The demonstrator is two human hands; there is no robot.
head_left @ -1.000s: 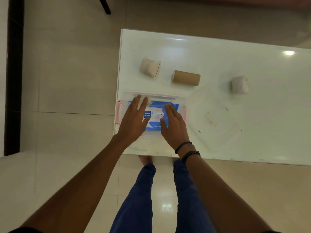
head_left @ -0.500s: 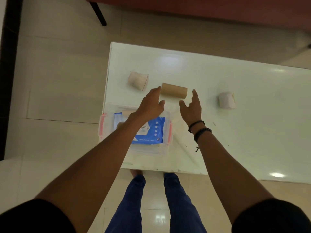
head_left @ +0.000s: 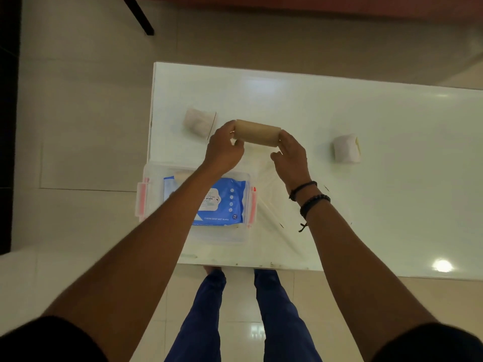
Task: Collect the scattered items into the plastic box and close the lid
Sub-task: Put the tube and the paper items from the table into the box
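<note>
Both hands, left hand [head_left: 225, 150] and right hand [head_left: 291, 155], are clamped on the cardboard roll's [head_left: 257, 133] ends above the tabletop [head_left: 366, 205]; transfer into the open plastic box [head_left: 196, 233], beside the wipes pack [head_left: 222, 202], is judged next.

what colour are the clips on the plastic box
Red-pink clips on the plastic box, clearest in the head view.

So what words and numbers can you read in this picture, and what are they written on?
"Wipes" stands on the white label of the blue pack in the clear plastic box.
"CARING BABY WET WIPES" runs along the pack's near edge.
"72" stands in its near right corner.
The smaller lines on the label are too blurred to read.
The cardboard tube and the two white rolls show no writing.
</note>
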